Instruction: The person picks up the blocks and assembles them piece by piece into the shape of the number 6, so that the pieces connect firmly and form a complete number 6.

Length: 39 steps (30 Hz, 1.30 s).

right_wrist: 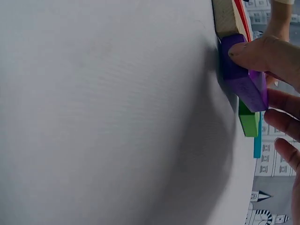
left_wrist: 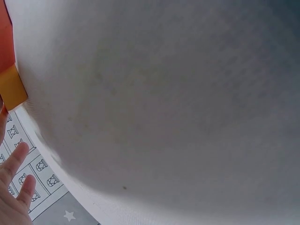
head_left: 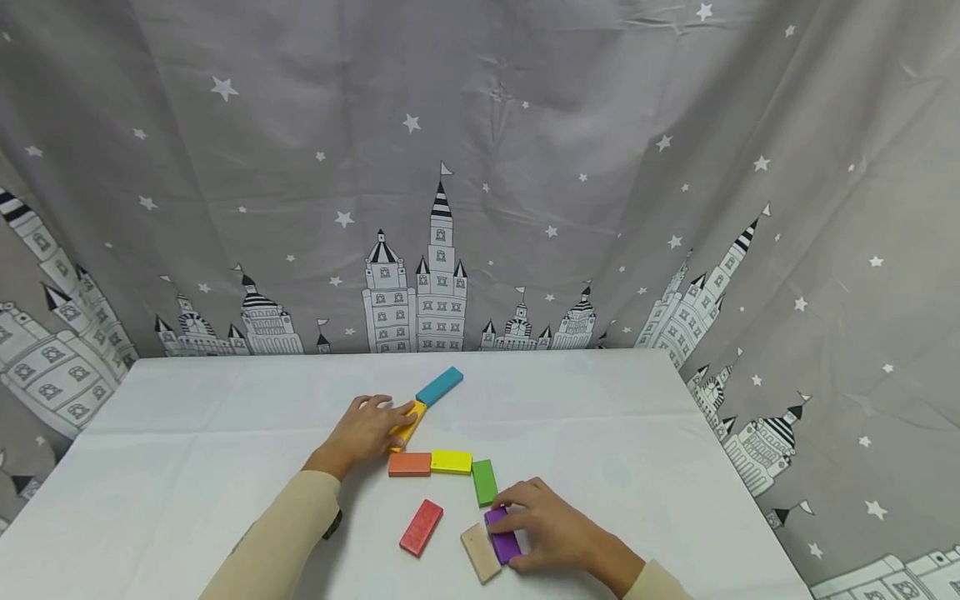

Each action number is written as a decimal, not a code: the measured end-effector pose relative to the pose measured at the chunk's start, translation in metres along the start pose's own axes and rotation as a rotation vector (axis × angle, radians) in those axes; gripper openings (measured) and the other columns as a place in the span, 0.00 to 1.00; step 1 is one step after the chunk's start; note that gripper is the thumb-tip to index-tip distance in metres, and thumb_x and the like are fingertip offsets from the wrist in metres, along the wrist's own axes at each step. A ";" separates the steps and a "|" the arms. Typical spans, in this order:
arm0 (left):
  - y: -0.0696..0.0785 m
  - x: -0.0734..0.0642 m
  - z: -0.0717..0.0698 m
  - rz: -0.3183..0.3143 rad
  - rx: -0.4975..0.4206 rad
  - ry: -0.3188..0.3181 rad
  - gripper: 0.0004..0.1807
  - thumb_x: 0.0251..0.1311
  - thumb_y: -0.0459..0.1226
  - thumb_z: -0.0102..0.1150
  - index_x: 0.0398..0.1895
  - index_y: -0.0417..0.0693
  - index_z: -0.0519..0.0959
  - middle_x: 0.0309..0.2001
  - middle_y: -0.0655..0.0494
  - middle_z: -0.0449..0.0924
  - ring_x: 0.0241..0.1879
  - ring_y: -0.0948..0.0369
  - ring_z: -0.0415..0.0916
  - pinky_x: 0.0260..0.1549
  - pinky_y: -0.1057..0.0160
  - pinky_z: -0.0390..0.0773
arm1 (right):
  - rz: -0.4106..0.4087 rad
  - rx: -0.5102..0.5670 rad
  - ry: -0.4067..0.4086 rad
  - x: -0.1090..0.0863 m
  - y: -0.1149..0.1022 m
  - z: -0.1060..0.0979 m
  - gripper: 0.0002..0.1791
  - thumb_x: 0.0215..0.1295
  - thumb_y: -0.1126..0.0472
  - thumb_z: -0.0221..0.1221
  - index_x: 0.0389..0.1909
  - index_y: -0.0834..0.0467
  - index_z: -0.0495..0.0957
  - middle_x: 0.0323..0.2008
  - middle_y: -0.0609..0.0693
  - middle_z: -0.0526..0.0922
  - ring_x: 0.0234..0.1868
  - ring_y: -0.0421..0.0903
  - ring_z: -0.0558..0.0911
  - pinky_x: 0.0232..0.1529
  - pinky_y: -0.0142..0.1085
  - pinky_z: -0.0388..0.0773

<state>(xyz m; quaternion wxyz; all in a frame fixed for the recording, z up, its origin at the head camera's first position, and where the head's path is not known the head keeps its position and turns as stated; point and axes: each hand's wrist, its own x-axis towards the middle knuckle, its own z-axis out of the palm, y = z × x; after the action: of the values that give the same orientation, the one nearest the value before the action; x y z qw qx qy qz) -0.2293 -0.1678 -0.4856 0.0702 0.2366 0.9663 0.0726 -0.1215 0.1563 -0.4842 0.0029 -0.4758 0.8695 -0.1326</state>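
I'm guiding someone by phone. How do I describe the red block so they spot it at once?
Start at the white table, then find the orange block near the left hand. Nearer the camera, left of the plain wooden block, lies the red block. It alone is red, and it touches no other block.

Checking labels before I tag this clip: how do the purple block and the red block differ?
Contact: the right hand grips the purple block; no hand touches the red block.
Pose: in the head view, the purple block slants from upper left to lower right, the red block from lower left to upper right.
Spacing: the purple block is close beside the wooden block; the red block lies apart.
Shared: both are oblong.
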 end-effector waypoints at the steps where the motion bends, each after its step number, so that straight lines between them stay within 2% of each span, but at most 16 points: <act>1: 0.000 0.000 0.000 0.000 -0.002 0.000 0.30 0.56 0.47 0.64 0.64 0.54 0.74 0.67 0.56 0.68 0.65 0.43 0.62 0.63 0.38 0.57 | -0.020 -0.012 -0.008 0.002 0.000 -0.001 0.23 0.51 0.47 0.70 0.51 0.42 0.83 0.55 0.41 0.78 0.57 0.39 0.72 0.57 0.35 0.69; 13: 0.000 0.001 0.001 -0.005 -0.006 -0.010 0.29 0.56 0.48 0.63 0.64 0.56 0.73 0.67 0.57 0.68 0.65 0.44 0.62 0.64 0.38 0.56 | -0.183 -0.037 -0.199 0.041 0.002 -0.012 0.22 0.54 0.49 0.68 0.52 0.42 0.82 0.57 0.40 0.76 0.60 0.36 0.71 0.62 0.33 0.65; 28: 0.000 -0.001 -0.002 -0.002 0.000 0.002 0.28 0.58 0.47 0.62 0.63 0.55 0.74 0.67 0.56 0.68 0.65 0.44 0.62 0.64 0.38 0.56 | -0.291 -0.041 -0.427 0.083 0.004 -0.024 0.25 0.54 0.57 0.69 0.55 0.43 0.81 0.59 0.40 0.76 0.62 0.36 0.70 0.65 0.34 0.62; 34: 0.000 -0.001 -0.002 0.003 -0.012 0.004 0.28 0.58 0.47 0.62 0.63 0.54 0.74 0.67 0.55 0.69 0.65 0.44 0.62 0.64 0.37 0.56 | -0.311 -0.053 -0.468 0.091 0.006 -0.024 0.27 0.54 0.55 0.70 0.58 0.41 0.79 0.60 0.39 0.75 0.62 0.35 0.69 0.65 0.33 0.61; 39: 0.000 -0.002 -0.002 -0.003 -0.011 0.001 0.28 0.57 0.47 0.62 0.63 0.55 0.74 0.67 0.56 0.69 0.65 0.43 0.62 0.64 0.37 0.55 | -0.292 -0.062 -0.442 0.092 0.006 -0.020 0.28 0.54 0.47 0.69 0.59 0.41 0.78 0.56 0.40 0.75 0.56 0.33 0.70 0.60 0.28 0.63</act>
<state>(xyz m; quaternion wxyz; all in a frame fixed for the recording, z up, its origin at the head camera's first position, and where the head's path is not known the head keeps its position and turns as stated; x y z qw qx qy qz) -0.2283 -0.1687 -0.4834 0.0714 0.2345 0.9663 0.0780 -0.1796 0.0881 -0.4549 0.1590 -0.6134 0.7736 0.0025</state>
